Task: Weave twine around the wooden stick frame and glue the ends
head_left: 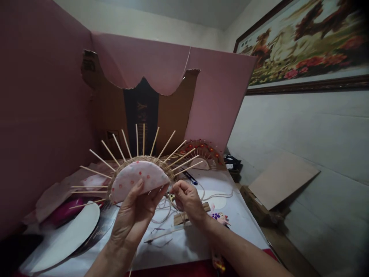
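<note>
While the left hand (132, 216) clamps the stick-rayed half-disc (140, 173), right hand (188, 199) curled beside it, any grip indistinct.

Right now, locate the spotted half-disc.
In the head view, the spotted half-disc is held in the left hand, just left of the right hand.

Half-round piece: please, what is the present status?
Left hand holds half-round piece, sticks fanned outward. Right hand closed near piece's right corner, grip hidden. Loose cord on table behind.

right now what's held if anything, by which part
Left hand holds the spotted half-round piece by its straight lower edge, thumb in front. Right hand is curled; any hold cannot be told.
</note>
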Demonstrator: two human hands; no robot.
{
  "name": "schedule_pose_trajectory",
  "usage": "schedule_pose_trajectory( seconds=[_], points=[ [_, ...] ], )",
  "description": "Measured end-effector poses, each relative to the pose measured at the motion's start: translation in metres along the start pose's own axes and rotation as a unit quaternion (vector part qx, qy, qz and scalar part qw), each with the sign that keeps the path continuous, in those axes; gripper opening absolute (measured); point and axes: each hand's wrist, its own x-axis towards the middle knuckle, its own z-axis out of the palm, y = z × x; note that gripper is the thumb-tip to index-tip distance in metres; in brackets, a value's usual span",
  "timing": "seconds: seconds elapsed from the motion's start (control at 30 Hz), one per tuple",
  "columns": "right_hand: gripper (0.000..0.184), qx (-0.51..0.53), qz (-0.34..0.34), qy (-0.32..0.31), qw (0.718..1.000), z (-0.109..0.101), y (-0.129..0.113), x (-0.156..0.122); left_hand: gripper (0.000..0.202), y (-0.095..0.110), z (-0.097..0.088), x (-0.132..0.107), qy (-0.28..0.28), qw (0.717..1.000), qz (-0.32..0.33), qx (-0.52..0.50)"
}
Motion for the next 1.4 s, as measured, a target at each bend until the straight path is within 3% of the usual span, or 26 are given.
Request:
schedule_pose_trajectory(
  seconds=[0.17,0.3,0.47,0.63,0.73,0.93,1.13,1.4],
  points=[
    [0.038,-0.068,-0.022,-0.013,0.997,-0.008,-0.004,0.000,0.025,-0.004,0.002,-0.006,0.019,1.000,-0.022,-0.010],
    [0.037,-0.086,-0.029,0.006,0.996,-0.010,0.001,0.000,0.015,-0.007,0.001,-0.006,-0.012,0.995,-0.086,0.039],
    [0.040,-0.099,-0.012,0.018,0.995,-0.008,0.000,0.001,0.025,-0.003,-0.003,-0.004,-0.045,0.990,-0.118,0.060],
    [0.038,-0.108,-0.012,0.006,0.994,-0.008,0.003,-0.001,0.008,-0.004,-0.002,-0.008,-0.036,0.989,-0.129,0.064],
    [0.037,-0.119,-0.025,-0.005,0.993,-0.011,0.008,-0.003,0.007,-0.009,-0.004,-0.008,-0.027,0.991,-0.103,0.081],
    [0.036,-0.176,-0.032,-0.002,0.984,-0.012,0.012,-0.005,0.024,-0.010,-0.008,-0.002,-0.056,0.987,-0.086,0.121],
    [0.035,-0.255,-0.025,-0.018,0.966,-0.017,-0.003,-0.002,0.020,-0.008,-0.005,-0.003,-0.057,0.991,-0.038,0.116],
    [0.036,-0.248,0.007,-0.102,0.963,-0.026,-0.023,0.003,0.018,-0.008,-0.002,-0.003,-0.033,0.994,0.015,0.105]
  ],
)
